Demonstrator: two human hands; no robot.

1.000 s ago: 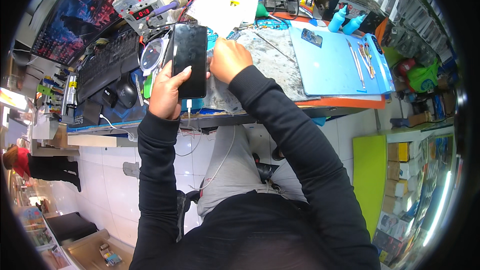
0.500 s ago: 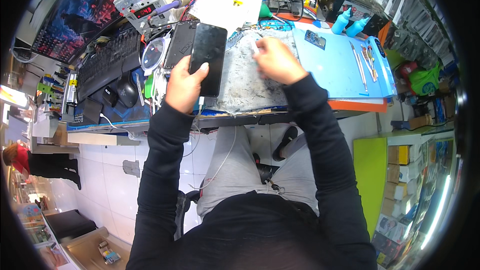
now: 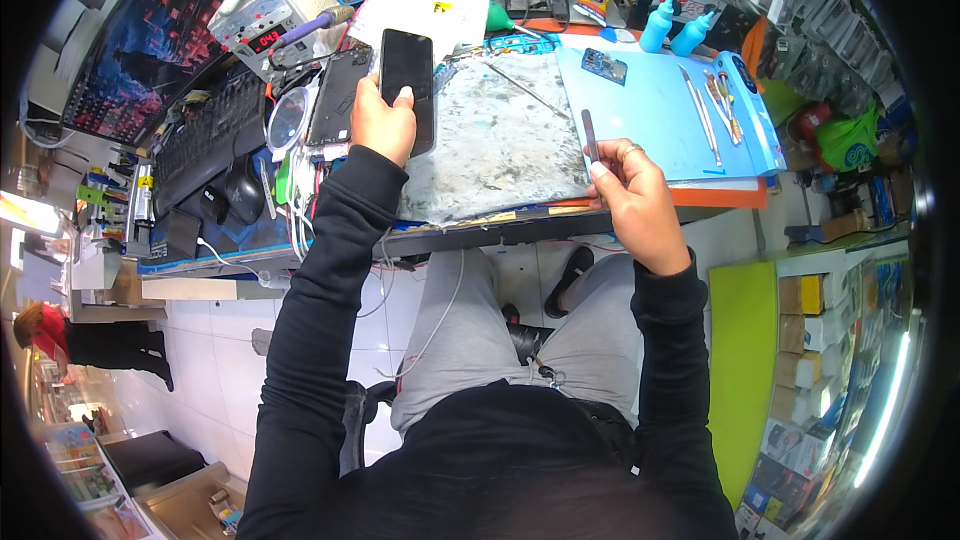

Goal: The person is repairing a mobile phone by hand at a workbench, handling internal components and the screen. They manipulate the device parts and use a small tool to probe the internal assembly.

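While the left hand (image 3: 382,123) gripped a black phone (image 3: 408,90) upright at the table's (image 3: 520,225) far left, fingers closed round its lower end, the right hand (image 3: 632,195) pinched a thin flat pry tool (image 3: 589,136) over the worn grey mat (image 3: 500,140). Phone appeared intact and unopened; tool was not yet touching it. A second dark phone (image 3: 338,98) lay just left. Prying seemingly remained.

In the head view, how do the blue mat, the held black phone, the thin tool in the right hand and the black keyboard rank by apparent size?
Largest to smallest:
1. blue mat
2. black keyboard, though fisheye bending near the rim makes this unsure
3. black phone, in the left hand
4. thin tool, in the right hand
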